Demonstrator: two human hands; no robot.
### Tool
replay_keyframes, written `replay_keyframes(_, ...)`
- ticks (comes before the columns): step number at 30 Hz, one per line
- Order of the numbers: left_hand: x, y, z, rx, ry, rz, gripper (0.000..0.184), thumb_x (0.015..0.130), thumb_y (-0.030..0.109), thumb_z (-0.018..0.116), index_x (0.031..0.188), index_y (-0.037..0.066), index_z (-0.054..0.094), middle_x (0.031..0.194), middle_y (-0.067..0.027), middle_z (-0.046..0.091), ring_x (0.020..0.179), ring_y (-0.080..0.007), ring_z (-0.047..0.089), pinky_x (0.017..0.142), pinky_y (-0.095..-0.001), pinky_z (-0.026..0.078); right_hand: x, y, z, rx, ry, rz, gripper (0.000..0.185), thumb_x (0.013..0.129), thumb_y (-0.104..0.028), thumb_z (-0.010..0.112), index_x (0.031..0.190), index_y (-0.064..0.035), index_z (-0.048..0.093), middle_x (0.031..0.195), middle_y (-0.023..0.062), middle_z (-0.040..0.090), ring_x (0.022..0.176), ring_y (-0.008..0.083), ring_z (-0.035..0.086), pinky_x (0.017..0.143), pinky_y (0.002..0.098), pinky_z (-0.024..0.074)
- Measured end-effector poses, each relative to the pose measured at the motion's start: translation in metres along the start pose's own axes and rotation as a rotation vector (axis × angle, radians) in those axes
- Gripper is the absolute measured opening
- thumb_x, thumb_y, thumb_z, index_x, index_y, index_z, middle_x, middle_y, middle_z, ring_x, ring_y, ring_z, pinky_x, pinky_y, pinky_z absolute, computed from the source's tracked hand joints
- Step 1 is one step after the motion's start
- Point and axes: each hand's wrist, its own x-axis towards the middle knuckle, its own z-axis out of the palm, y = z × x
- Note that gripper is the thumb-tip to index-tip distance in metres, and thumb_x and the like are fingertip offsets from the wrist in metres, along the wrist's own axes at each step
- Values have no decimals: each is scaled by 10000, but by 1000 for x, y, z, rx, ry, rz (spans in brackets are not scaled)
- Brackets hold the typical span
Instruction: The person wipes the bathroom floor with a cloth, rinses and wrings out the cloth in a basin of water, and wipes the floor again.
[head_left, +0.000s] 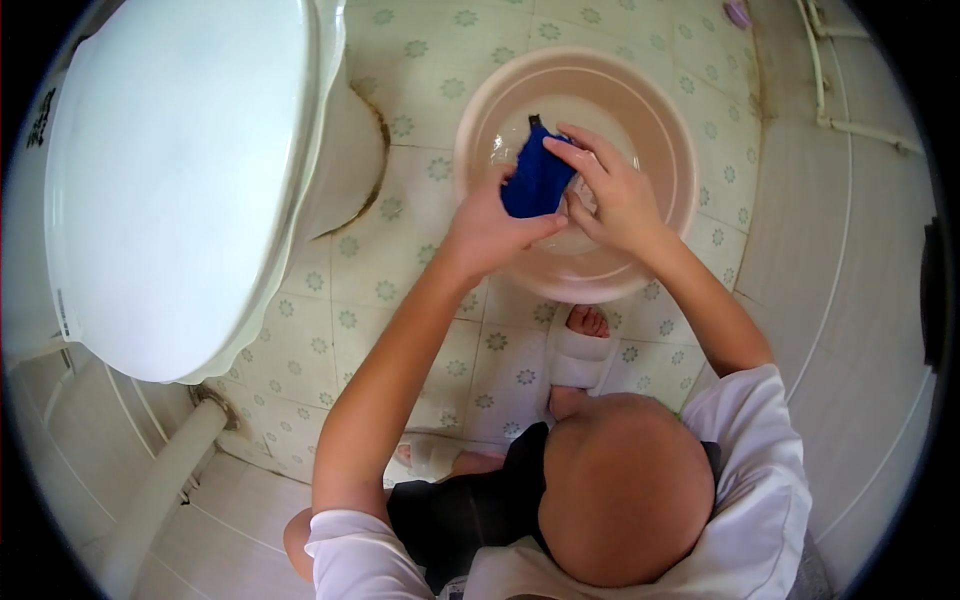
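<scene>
Nearest, at 5 o'clock, is one bent knee [625,490]; past it is a white slipper [580,372]. Farther, near 1 o'clock, the left hand [488,230] grips the blue cloth [538,182] over the pink basin [680,170]. The right hand [622,205] has its fingers at the cloth's 2 o'clock side; if this grip is closed, I cannot tell. The cloth is in hand, but how much is done or left is not visible. Its underside is hidden, and its dark tip is unclear
</scene>
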Motion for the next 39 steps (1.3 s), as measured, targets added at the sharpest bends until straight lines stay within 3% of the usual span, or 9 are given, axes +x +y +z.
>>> replay_keyframes(2,-8,-4,-14,-114,57,43,668,822,117,898,1368,-57,553,1192,-122,672,978,-199,698,816,-337,591,-2,-10,-1,195,-6,61,703,801,-96,737,1482,-147,570,1477,152,540,1275,332,603,931,391,555)
replay_keyframes(7,-29,11,-30,-254,10,8,444,938,105,780,1333,-22,619,1124,-82,697,996,-160,684,830,-310,571,-9,-28,22,714,-10,309,801,833,-247,852,1546,-112,513,1549,122,456,1395,283,490,1011,380,495)
replay_keyframes(14,-47,-12,-37,-406,171,126,186,1074,122,621,1197,3,692,1000,-31,722,921,-105,660,823,-274,552,6,-65,15,525,-15,168,971,739,-327,952,1560,-95,487,1538,140,437,1371,297,518,1028,390,496)
replay_keyframes(19,-63,-6,-54,-463,103,137,261,1131,232,533,1290,50,629,1067,-18,688,929,-98,628,896,-286,547,11,-71,16,458,9,64,849,790,-261,918,1523,-73,535,1541,167,461,1401,293,503,1081,393,478)
replay_keyframes(22,-74,9,-71,-447,105,106,290,1143,258,497,1347,65,572,1198,-39,670,1054,-123,629,976,-323,522,5,-71,27,686,82,98,694,861,-162,846,1484,-35,568,1452,154,575,1363,271,555,1097,372,471)
replay_keyframes(25,-76,13,-86,-583,146,129,319,1150,280,458,1372,66,539,1323,-83,652,1191,-194,634,1080,-400,494,-4,-75,33,1317,232,583,572,893,-49,770,1431,9,588,1315,116,673,1248,235,638,1078,346,483)
replay_keyframes(29,-93,18,-99,-818,93,10,387,1160,306,383,1426,49,496,1435,-141,625,1328,-293,606,1176,-499,444,0,-65,18,1619,189,642,480,911,-7,695,1378,31,592,1252,118,705,1134,195,678,1029,346,521)
replay_keyframes(33,-106,19,-97,-918,6,-69,489,1163,376,291,1429,42,529,1476,-151,607,1351,-301,594,1183,-499,430,-3,-75,17,1800,47,557,619,929,-106,763,1476,19,504,1364,124,662,1238,224,656,1096,375,505)
replay_keyframes(39,-115,11,-107,-1016,37,-235,646,1133,532,258,1447,51,555,1462,-114,619,1295,-271,625,1147,-473,440,-8,-90,22,1898,-174,447,968,766,-246,961,1541,10,440,1450,125,621,1330,245,611,1152,398,475)
